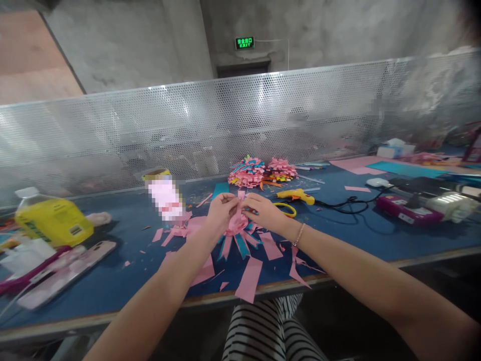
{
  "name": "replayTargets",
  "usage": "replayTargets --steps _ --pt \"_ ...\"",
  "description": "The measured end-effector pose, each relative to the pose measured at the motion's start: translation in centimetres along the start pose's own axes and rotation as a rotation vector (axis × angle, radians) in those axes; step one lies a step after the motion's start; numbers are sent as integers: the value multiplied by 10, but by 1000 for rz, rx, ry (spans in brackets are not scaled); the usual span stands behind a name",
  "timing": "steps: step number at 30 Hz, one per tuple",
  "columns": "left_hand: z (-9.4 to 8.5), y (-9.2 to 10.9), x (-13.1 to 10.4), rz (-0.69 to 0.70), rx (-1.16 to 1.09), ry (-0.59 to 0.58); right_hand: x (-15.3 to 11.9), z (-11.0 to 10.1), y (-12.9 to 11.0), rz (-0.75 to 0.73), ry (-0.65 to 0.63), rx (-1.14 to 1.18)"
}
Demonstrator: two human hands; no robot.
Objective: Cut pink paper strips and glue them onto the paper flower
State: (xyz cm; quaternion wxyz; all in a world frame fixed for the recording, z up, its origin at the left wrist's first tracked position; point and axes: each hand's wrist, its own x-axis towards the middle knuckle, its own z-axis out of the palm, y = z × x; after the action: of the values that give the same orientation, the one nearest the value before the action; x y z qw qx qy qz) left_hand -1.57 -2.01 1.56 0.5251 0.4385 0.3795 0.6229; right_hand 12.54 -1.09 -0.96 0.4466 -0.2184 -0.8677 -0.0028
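Long blue-topped table (112,286) edged in pale wood, running left to right across a bare workroom. Behind it, a perforated metal screen (210,125) catching bright glare. Beyond, rough grey concrete walls (124,45), a dark doorway (242,67) under a lit green exit sign (244,43). At upper left, a reddish-brown slanted surface (26,55). Dim underside and shadow below the table's front edge.

Both forearms were bare, no sleeves in view. The right hand (263,210) had a thin, pale chain bracelet (298,234) at the wrist. The left hand (221,210) wore nothing, wrist bare. Below the bracelet, under the table edge, were legs in black-and-white horizontally striped trousers (266,331).
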Motion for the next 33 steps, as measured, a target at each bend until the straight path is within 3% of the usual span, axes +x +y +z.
replayTargets --steps 5,10,17,33 --pt "2 1 -4 10 26 -11 2 -2 -5 45 57 71" --pt "3 2 -5 18 -1 -28 6 -6 -12 262 123 261" --pt "4 3 -7 42 17 -30 5 3 -3 514 183 487" --pt "5 3 -9 89 123 -81 5 4 4 612 208 593"
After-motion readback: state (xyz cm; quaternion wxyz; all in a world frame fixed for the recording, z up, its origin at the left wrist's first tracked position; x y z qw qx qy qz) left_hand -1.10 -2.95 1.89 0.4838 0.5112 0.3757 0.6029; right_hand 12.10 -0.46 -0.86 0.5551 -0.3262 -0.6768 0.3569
